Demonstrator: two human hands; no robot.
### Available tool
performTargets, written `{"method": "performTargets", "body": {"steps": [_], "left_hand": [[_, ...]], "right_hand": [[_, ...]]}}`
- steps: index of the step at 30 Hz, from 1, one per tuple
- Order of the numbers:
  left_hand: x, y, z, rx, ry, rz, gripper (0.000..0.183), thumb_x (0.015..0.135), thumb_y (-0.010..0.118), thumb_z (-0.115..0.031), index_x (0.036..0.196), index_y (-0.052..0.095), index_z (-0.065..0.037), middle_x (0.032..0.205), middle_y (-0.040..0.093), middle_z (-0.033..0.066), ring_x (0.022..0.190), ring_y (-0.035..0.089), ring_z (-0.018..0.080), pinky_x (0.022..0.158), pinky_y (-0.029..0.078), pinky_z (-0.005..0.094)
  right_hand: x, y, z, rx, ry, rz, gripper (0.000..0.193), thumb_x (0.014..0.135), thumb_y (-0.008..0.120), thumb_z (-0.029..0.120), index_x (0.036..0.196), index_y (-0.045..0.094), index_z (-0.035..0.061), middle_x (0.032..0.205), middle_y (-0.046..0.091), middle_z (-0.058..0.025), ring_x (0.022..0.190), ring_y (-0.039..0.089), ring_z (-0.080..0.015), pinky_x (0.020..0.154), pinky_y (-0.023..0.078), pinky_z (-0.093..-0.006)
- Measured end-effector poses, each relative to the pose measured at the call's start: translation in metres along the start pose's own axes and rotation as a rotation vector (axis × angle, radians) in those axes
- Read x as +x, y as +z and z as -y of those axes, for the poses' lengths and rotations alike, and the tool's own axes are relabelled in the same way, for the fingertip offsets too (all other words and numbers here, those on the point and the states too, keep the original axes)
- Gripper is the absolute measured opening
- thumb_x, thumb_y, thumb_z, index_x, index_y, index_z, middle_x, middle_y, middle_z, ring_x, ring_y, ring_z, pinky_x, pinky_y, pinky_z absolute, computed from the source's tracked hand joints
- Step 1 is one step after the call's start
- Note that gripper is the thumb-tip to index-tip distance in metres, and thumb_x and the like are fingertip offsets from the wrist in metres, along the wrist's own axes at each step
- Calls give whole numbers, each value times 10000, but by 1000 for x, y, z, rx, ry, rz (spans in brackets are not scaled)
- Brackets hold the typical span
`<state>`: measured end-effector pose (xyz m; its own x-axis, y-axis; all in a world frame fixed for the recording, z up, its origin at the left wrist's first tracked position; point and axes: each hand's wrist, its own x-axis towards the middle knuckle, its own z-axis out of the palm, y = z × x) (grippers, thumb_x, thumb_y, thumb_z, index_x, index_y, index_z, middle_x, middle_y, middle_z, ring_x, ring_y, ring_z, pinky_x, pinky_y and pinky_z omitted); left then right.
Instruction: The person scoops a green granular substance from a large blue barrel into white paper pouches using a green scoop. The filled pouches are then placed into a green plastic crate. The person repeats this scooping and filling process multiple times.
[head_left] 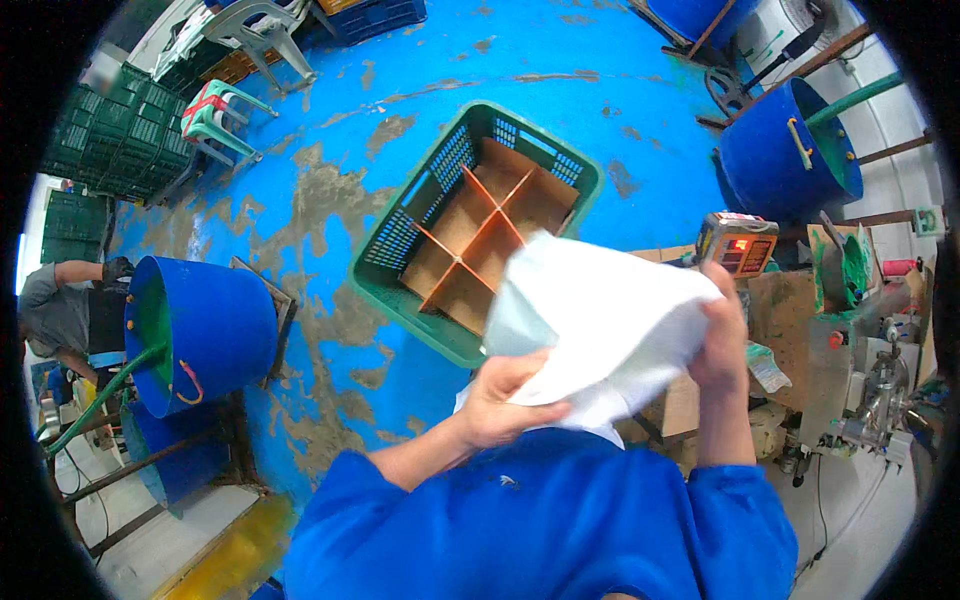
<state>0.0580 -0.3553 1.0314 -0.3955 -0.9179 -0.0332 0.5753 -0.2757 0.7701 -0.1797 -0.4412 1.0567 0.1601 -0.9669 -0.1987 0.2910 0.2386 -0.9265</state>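
Between my hands is a crumpled white sheet (pixel 605 310), paper or thin plastic; I cannot tell which. My left hand (pixel 508 398) pinches its lower left edge between thumb and fingers. At the opposite side my right hand (pixel 722 330) grips the right edge, its fingers partly hidden and a little blurred. The sheet hangs in front of my blue top and covers the near right corner of a green plastic crate (pixel 388 290). Inside the crate, orange-brown cardboard dividers (pixel 497 209) split the bottom into several compartments, with brown board beneath.
A box with a lit red display (pixel 738 245) stands to my right, beside a bench with a metal machine (pixel 875 385). Blue tubs (pixel 225 325) stand left and right. Stacked green crates (pixel 125 135) and a green stool (pixel 215 125) are far left; another person (pixel 60 310) is at the left.
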Motion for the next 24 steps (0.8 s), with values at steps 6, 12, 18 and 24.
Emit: {"method": "performTargets", "body": {"steps": [6, 12, 18, 24], "left_hand": [[-50, -102, 11, -132, 280, -697, 320, 791, 585, 56, 1107, 568, 8, 1063, 610, 82, 936, 584, 150, 855, 446, 301], [-39, -247, 33, -67, 381, -994, 65, 831, 580, -13, 879, 542, -35, 863, 609, 50, 754, 593, 130, 668, 496, 270], [-40, -342, 16, 131, 193, -1156, 250, 699, 630, 54, 726, 417, -74, 754, 548, 63, 685, 578, 187, 594, 494, 338], [5, -393, -43, 578, 82, -1047, 251, 658, 596, 53, 717, 399, -91, 691, 474, 32, 623, 533, 155, 525, 457, 288]], "right_hand": [[118, 136, -96, -53, 128, 467, 169, 841, 535, 158, 979, 520, 61, 846, 533, -5, 781, 512, -91, 655, 429, -242], [197, 221, -224, -99, 483, 435, 191, 766, 558, 126, 933, 464, 117, 813, 467, -7, 740, 459, -127, 567, 414, -316], [223, 209, -276, -909, -27, 222, 252, 681, 522, -37, 894, 424, 55, 732, 536, -171, 705, 553, -350, 572, 426, -417], [250, 209, -250, -979, -357, 139, 217, 753, 498, -12, 960, 441, 21, 853, 567, -209, 819, 591, -383, 657, 490, -451]]}}
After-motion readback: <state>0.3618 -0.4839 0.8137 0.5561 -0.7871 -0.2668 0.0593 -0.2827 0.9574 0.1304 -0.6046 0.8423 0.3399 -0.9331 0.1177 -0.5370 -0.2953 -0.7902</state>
